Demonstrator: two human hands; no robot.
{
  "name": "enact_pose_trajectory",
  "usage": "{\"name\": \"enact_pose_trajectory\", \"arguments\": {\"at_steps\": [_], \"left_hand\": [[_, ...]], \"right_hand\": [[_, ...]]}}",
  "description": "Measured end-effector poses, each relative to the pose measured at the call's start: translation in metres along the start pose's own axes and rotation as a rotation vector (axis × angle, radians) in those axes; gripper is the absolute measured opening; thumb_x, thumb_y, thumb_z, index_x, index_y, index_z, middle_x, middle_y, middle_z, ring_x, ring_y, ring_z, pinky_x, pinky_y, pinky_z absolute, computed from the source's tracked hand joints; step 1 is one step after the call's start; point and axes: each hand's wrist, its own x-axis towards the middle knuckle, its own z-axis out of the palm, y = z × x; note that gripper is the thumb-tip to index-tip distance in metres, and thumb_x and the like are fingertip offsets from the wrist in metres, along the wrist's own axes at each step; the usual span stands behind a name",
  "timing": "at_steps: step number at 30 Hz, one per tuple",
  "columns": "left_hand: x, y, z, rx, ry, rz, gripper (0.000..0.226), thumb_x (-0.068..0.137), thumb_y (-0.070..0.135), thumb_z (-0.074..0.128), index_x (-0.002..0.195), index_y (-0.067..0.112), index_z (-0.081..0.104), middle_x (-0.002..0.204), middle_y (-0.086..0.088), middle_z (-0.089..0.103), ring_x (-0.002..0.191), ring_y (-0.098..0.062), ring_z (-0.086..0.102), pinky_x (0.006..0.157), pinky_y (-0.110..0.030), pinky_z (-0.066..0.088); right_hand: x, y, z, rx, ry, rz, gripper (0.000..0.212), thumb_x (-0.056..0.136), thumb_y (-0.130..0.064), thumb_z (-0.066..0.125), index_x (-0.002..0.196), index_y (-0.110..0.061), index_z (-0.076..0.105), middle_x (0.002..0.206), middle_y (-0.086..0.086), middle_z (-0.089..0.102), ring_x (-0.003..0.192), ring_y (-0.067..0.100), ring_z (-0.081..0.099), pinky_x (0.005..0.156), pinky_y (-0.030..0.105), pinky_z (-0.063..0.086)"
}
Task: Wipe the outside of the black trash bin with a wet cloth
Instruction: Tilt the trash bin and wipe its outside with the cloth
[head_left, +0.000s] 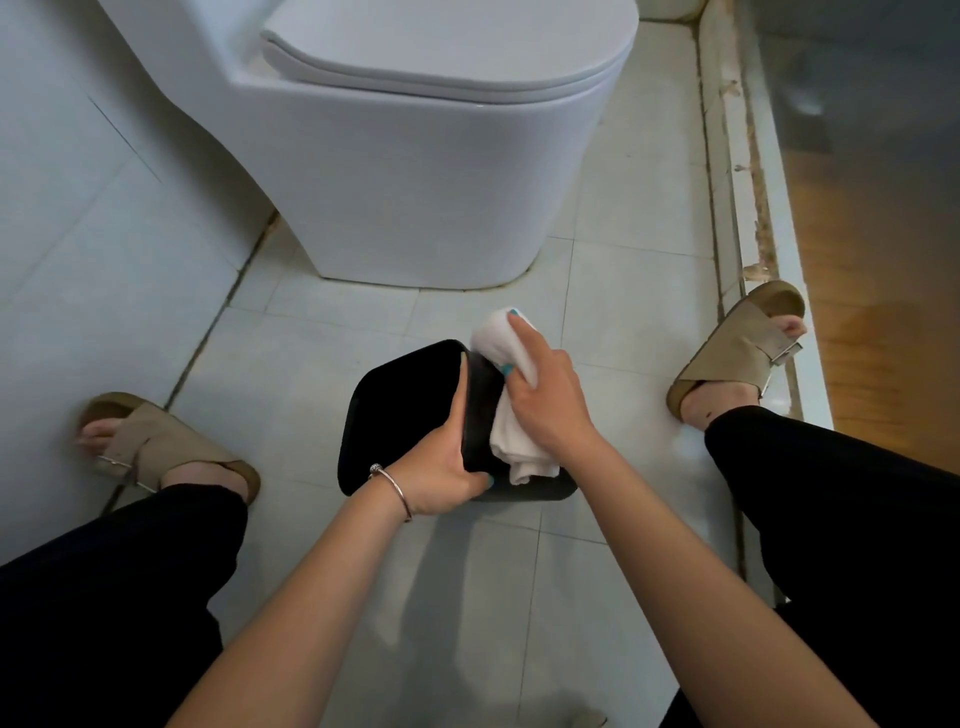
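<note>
Down on the tiled floor (311, 519), just in front of the toilet (415, 182), the black bin (400, 410) stands between the person's sandalled feet. Its left hand (447, 467) grips the bin's rim, thumb outside, fingers over the edge. Its right hand (545, 400) presses a white cloth (511, 447) against the bin's side nearest that hand, fingers fairly straight. The bin looks light, stiff and smooth, likely slippery when wet, so the rim seems the sound hold.
</note>
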Motion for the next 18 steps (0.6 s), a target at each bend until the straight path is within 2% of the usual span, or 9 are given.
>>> {"name": "enact_pose_trajectory", "arguments": {"at_steps": [3,5,7,10,13,15,16,18], "left_hand": [[-0.005,-0.008,0.000,0.004,0.047,-0.040,0.123,0.077,0.007,0.072,0.140,0.041,-0.028,0.158,0.007,0.006,0.135,-0.002,0.024,0.091,0.007,0.024],[-0.006,-0.008,0.000,-0.005,0.053,-0.050,0.123,0.077,0.008,0.073,0.141,0.042,-0.027,0.158,0.008,0.002,0.139,-0.003,0.018,0.098,0.002,0.022],[-0.002,-0.005,0.001,-0.002,0.041,-0.059,0.123,0.077,0.009,0.073,0.143,0.040,-0.026,0.159,0.007,0.002,0.139,-0.005,0.020,0.100,-0.007,0.025],[0.005,0.002,0.002,0.018,0.015,-0.056,0.123,0.078,0.009,0.072,0.144,0.039,-0.027,0.157,0.005,0.009,0.130,-0.006,0.033,0.096,-0.012,0.035],[0.006,0.002,0.002,0.054,-0.002,-0.047,0.122,0.078,0.010,0.071,0.144,0.037,-0.029,0.154,0.003,0.017,0.129,-0.013,0.041,0.102,-0.023,0.041],[0.007,0.003,0.004,0.072,0.005,-0.044,0.121,0.079,0.009,0.069,0.143,0.036,-0.030,0.145,0.001,0.030,0.121,-0.018,0.051,0.097,-0.024,0.046],[0.007,0.004,0.005,0.062,0.012,-0.041,0.122,0.079,0.008,0.069,0.142,0.037,-0.031,0.144,-0.001,0.033,0.117,-0.019,0.055,0.093,-0.020,0.048],[0.012,0.006,0.005,0.036,0.042,0.005,0.124,0.077,0.005,0.069,0.138,0.042,-0.032,0.149,0.001,0.026,0.125,-0.015,0.047,0.091,-0.006,0.041]], "right_hand": [[0.000,0.039,-0.001,-0.026,0.019,0.139,0.062,0.096,-0.019,0.042,0.145,-0.053,0.026,0.124,0.012,0.046,0.105,0.030,0.056,0.089,0.032,0.042],[0.000,0.055,-0.003,-0.015,0.040,0.219,0.059,0.097,-0.021,0.042,0.146,-0.051,0.027,0.128,0.014,0.047,0.110,0.032,0.055,0.092,0.033,0.042],[0.003,0.064,-0.004,-0.006,0.052,0.279,0.058,0.098,-0.022,0.042,0.147,-0.049,0.027,0.129,0.015,0.047,0.114,0.033,0.053,0.092,0.033,0.039],[0.007,0.066,-0.006,0.009,0.080,0.326,0.058,0.098,-0.022,0.042,0.148,-0.048,0.026,0.130,0.016,0.047,0.116,0.036,0.053,0.096,0.037,0.040],[0.002,0.059,-0.002,0.016,0.109,0.308,0.059,0.098,-0.023,0.043,0.148,-0.048,0.024,0.130,0.015,0.047,0.104,0.031,0.053,0.090,0.035,0.041],[-0.003,0.045,-0.001,0.036,0.122,0.249,0.061,0.097,-0.022,0.044,0.148,-0.048,0.024,0.129,0.014,0.048,0.095,0.026,0.050,0.086,0.033,0.040],[-0.005,0.035,-0.001,0.047,0.123,0.205,0.062,0.096,-0.022,0.044,0.148,-0.048,0.024,0.128,0.013,0.048,0.094,0.026,0.050,0.086,0.032,0.040],[-0.007,0.011,0.000,0.079,0.122,0.108,0.063,0.095,-0.022,0.046,0.148,-0.050,0.025,0.125,0.010,0.048,0.093,0.022,0.049,0.086,0.030,0.039]]}}
